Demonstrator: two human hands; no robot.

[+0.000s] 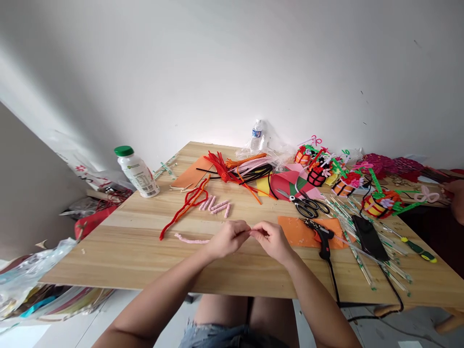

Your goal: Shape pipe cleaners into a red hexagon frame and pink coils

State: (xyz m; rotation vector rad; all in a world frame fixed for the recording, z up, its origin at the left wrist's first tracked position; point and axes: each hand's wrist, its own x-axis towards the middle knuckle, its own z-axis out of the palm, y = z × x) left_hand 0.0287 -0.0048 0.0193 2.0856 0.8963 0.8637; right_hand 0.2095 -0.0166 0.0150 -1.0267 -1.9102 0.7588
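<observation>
My left hand (228, 238) and my right hand (271, 240) meet over the near middle of the wooden table (145, 256), fingertips pinched together on a small thin piece that is too small to make out. A pink pipe cleaner (192, 239) lies just left of my left hand. Several short coiled pink pieces (216, 205) sit behind it, next to bent red and orange pipe cleaners (186, 205).
A black glue gun (322, 239) rests on orange paper (300, 232) right of my hands, with scissors (308, 205), a phone (369, 237) and green-striped sticks beyond. A white bottle (137, 171) stands far left. Small pipe-cleaner baskets (379, 203) crowd the far right. Another person's hand (457, 198) shows at the right edge.
</observation>
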